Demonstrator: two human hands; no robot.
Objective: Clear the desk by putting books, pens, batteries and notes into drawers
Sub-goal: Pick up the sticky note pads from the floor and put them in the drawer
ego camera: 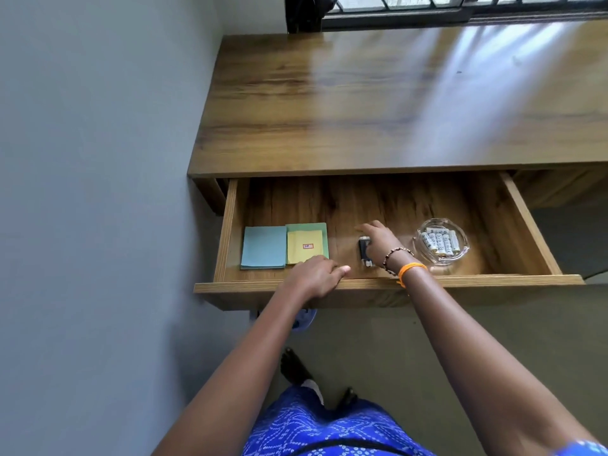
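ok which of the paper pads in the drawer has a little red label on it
The yellow pad, lying on top of the green one. It carries a small red-bordered label near its middle; the blue pad to its left is plain.

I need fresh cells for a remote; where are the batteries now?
The batteries lie in a glass dish at the open drawer's right end, just right of the right hand.

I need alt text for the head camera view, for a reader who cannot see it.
A person's right hand touches dark pens inside an open wooden drawer, left hand on its front edge. The drawer also holds blue and yellow paper notes and a glass dish of batteries.
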